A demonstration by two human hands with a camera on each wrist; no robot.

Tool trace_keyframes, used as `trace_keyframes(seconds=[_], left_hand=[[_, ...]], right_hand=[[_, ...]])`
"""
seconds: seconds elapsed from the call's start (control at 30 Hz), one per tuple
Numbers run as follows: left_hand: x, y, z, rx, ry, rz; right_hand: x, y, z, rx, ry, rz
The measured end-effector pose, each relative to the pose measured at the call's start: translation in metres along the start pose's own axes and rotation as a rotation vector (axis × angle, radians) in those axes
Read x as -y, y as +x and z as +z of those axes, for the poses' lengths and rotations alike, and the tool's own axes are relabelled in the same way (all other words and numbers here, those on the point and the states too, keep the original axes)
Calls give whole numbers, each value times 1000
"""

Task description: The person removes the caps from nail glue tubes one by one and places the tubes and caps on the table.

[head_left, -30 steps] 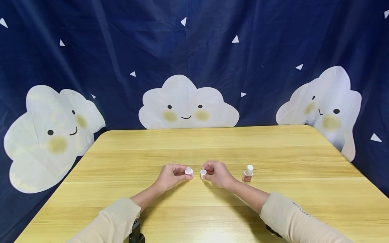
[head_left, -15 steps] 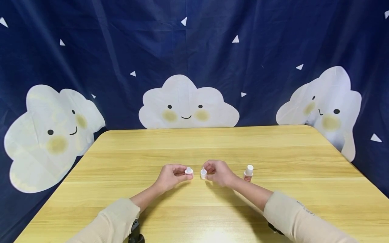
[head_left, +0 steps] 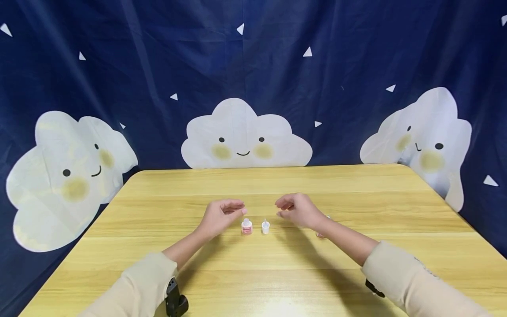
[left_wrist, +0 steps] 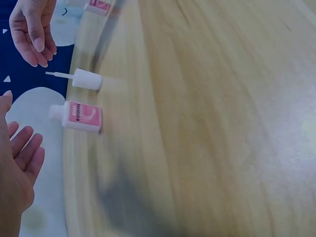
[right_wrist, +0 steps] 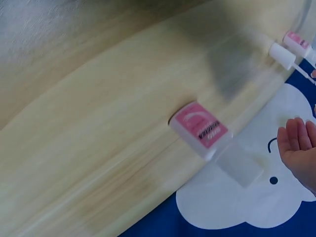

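An uncapped small white bottle with a pink label [head_left: 247, 227] stands upright mid-table, its pale neck bare. Beside it a white brush cap [head_left: 266, 227] rests on its top with the thin brush pointing up. My left hand [head_left: 222, 216] hovers above and left of the bottle, fingers loosely bent and holding nothing. To the right of the cap, my right hand [head_left: 299, 210] is raised, also holding nothing. A second pink-labelled bottle [right_wrist: 200, 129], with its white cap [right_wrist: 240, 164] on, stands farther right; in the head view my right forearm covers most of it.
The wooden table [head_left: 253, 273] runs back to a dark blue curtain [head_left: 269, 57] printed with white clouds. Black wrist camera mounts [head_left: 174, 299] sit under the beige sleeves [head_left: 138, 281].
Both hands have let go, the left of the open bottle and the right of the brush cap. They have lifted up and away, leaving both standing. The right forearm now covers the capped bottle.
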State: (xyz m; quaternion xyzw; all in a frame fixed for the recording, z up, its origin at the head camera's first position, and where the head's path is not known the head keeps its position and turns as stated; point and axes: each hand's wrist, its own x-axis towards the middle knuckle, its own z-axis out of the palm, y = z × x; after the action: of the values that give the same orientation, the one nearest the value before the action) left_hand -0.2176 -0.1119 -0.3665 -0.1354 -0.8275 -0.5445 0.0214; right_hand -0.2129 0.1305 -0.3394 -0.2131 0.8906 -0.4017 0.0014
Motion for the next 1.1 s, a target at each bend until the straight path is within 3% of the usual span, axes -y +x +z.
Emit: trace_keyframes(seconds=[0.33,0.5,0.73,0.9,1.1], left_hand=[[-18,7,-1,8,-4,24],[-38,5,3,23,-17,27],[-34,10,11,27,-30,43],[-40,11,20,45,-53,41],[-48,11,42,86,-86,73]], right_hand=[[-7,-13,-25,-72,-22,-57],[-15,-24,-35,-80,-62,-51],[-22,-35,-47,-77,-113,-49],[-26,-43,-53,-96,-136,-52],[-34,-54,-63,-109,-169,-48]])
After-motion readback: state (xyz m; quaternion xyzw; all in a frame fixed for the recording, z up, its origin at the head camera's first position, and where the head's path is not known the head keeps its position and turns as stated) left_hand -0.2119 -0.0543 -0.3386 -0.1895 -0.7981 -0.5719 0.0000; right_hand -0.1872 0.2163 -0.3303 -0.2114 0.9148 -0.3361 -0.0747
